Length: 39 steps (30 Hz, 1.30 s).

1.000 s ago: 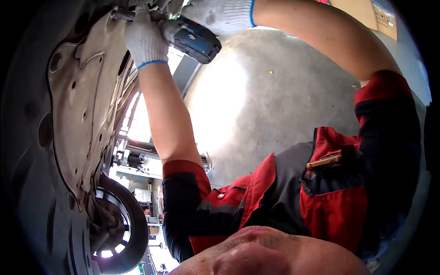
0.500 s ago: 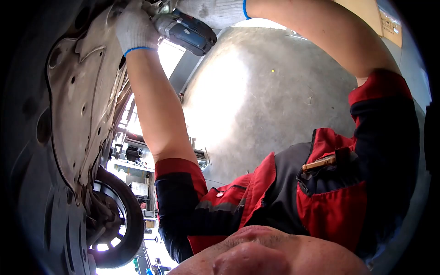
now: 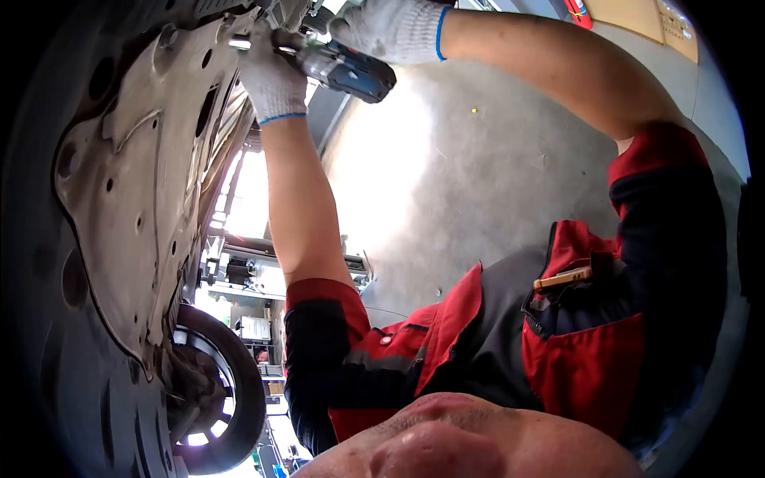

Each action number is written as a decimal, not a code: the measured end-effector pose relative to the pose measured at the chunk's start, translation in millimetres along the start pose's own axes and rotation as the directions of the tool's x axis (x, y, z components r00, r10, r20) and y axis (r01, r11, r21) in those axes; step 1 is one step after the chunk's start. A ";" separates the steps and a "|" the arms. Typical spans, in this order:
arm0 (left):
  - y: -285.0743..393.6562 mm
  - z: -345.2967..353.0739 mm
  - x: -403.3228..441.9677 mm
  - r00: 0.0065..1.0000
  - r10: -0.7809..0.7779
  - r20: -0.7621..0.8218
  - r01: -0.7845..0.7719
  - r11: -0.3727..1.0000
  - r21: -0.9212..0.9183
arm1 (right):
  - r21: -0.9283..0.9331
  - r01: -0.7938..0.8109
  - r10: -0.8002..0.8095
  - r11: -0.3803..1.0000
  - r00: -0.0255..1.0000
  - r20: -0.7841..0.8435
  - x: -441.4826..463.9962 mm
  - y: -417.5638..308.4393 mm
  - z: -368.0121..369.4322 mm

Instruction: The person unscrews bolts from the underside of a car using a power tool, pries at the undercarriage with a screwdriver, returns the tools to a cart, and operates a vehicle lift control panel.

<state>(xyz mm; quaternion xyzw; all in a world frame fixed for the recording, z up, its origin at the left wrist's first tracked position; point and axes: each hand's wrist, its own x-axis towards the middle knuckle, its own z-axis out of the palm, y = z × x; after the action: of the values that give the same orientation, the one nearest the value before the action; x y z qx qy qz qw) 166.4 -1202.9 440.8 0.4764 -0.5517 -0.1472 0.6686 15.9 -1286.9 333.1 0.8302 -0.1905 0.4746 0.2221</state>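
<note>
A dark blue and black power tool [image 3: 358,76] is held between both gloved hands near the top of the view. My left hand [image 3: 272,78], in a white knit glove with a blue cuff edge, is closed around its front end, where a shiny metal tip [image 3: 239,42] sticks out on the left. My right hand [image 3: 398,30], gloved the same way, is closed at the grip side; its fingers are partly hidden behind the tool. Close by on the left is the metal underbody panel [image 3: 127,183] of a vehicle, with several holes.
A wheel [image 3: 251,398] stands at the lower left, below the panel. Behind my left arm are workshop shelves and equipment [image 3: 253,328]. The concrete floor [image 3: 494,175] bears a small yellow object [image 3: 474,110]. A red object [image 3: 578,12] and boards [image 3: 629,16] are at the upper right.
Over the last half second both hands and the tool have shifted right in view. The metal tip, hidden half a second ago, shows again, apart from the panel's upper edge.
</note>
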 end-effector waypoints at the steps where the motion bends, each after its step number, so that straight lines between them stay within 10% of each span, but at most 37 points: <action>1: -13.3 -17.3 12.8 0.999 -0.022 -0.033 0.022 1.000 -0.010 | 0.043 0.074 -0.078 0.996 0.991 0.105 19.7 -2.1 14.1; 11: -29.9 -61.5 85.9 0.999 0.007 0.034 -0.020 0.907 0.421 | 0.327 0.021 0.014 0.945 0.994 -0.105 65.3 -9.7 101.9; 19: -31.0 -63.1 128.1 0.988 0.135 0.070 -0.144 0.979 0.145 | 0.343 0.024 0.039 0.939 0.984 -0.175 100.9 10.2 107.3; 22: -39.8 -79.5 144.2 0.882 0.120 0.455 -0.008 0.970 -0.241 | 0.338 0.033 0.035 0.941 0.980 -0.194 101.6 13.1 106.3; 26: -38.4 -80.4 146.9 0.802 0.066 0.593 0.174 0.925 -0.338 | 0.332 0.059 0.016 0.942 0.976 -0.217 97.9 21.1 110.2; 31: -38.3 -49.3 117.9 0.982 0.178 0.069 -0.184 0.980 0.079 | 0.318 0.105 -0.030 0.942 0.972 -0.232 89.7 25.4 112.3; 39: -26.0 -86.3 63.8 0.984 0.175 -0.008 -0.174 0.982 0.076 | 0.329 0.234 -0.126 0.915 0.940 -0.318 100.6 6.1 110.6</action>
<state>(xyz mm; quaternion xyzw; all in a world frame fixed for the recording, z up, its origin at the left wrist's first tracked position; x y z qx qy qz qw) 272.9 -1221.0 463.5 0.4520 -0.5915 -0.0636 0.6647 138.5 -1363.4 372.1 0.7922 0.0129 0.5953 0.1338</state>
